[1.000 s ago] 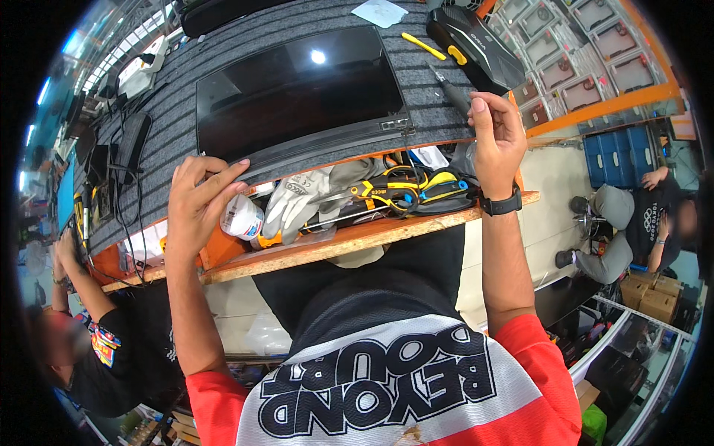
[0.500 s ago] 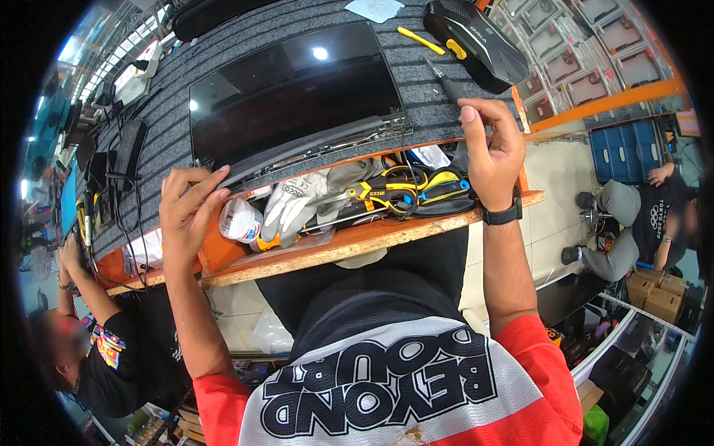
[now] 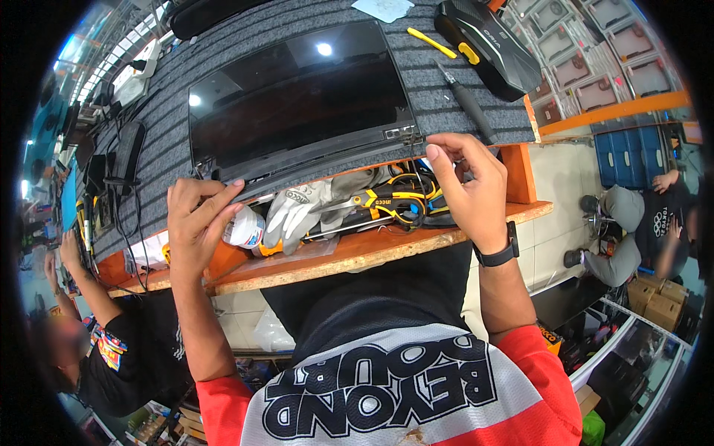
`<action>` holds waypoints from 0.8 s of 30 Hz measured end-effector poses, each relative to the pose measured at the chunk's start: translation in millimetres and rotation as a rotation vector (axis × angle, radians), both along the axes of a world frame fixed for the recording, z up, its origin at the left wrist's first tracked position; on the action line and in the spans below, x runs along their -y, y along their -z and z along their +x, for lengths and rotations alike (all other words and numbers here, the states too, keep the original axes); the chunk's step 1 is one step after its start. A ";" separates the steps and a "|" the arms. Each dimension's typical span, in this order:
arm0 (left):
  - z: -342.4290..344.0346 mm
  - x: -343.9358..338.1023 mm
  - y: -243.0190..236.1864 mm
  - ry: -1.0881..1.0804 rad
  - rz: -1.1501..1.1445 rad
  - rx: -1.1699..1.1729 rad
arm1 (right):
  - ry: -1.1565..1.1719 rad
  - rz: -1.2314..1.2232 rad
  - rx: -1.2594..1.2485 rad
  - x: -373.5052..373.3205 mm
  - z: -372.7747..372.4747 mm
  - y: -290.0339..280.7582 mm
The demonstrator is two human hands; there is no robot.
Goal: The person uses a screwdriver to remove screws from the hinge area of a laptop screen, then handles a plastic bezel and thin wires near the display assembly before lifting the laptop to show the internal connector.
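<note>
A laptop screen [image 3: 297,97] lies face up on the ribbed grey mat, its black panel shining. A dark plastic strip [image 3: 327,154] runs along its near edge. My left hand [image 3: 199,219] pinches the strip's left end between thumb and fingers. At the screen's lower right corner, beside the hinge [image 3: 409,138], my right hand [image 3: 472,189] has thumb and index finger drawn close together. What lies between those tips is too small to make out. A thin cable hangs below that corner. The dark-handled screwdriver [image 3: 470,102] lies on the mat, apart from my right hand.
Below the bench edge, an open shelf [image 3: 372,251] holds grey-white gloves [image 3: 294,212], yellow-black tools [image 3: 390,202] and a white tub [image 3: 245,227]. A yellow pry tool [image 3: 431,43] and black box [image 3: 491,48] lie at the far right. A co-worker's hands [image 3: 68,253] are at left.
My right hand has left the screwdriver on the mat and moved down and left to the screen's corner. The strip now covers the lower edge where parts showed before. My left hand stays at its end.
</note>
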State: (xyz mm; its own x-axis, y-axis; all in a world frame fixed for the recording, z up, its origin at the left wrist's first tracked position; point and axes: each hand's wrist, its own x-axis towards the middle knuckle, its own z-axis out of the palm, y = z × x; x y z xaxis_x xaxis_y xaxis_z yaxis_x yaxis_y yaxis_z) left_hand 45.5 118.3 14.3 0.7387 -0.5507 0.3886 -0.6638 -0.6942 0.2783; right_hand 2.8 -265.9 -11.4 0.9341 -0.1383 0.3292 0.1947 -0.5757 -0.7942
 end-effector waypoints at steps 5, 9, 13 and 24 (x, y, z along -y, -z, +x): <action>2.3 1.7 4.0 0.004 0.008 0.035 | -0.065 -0.020 -0.036 2.1 -0.7 2.6; 0.5 4.6 2.0 0.007 0.047 0.065 | -0.044 -0.002 -0.069 4.2 1.3 2.4; -1.0 7.2 7.0 -0.027 0.037 0.032 | -0.022 0.074 -0.078 5.4 1.4 7.0; -7.2 5.7 16.5 -0.118 0.057 0.033 | -0.125 0.190 -0.228 10.5 -1.9 8.5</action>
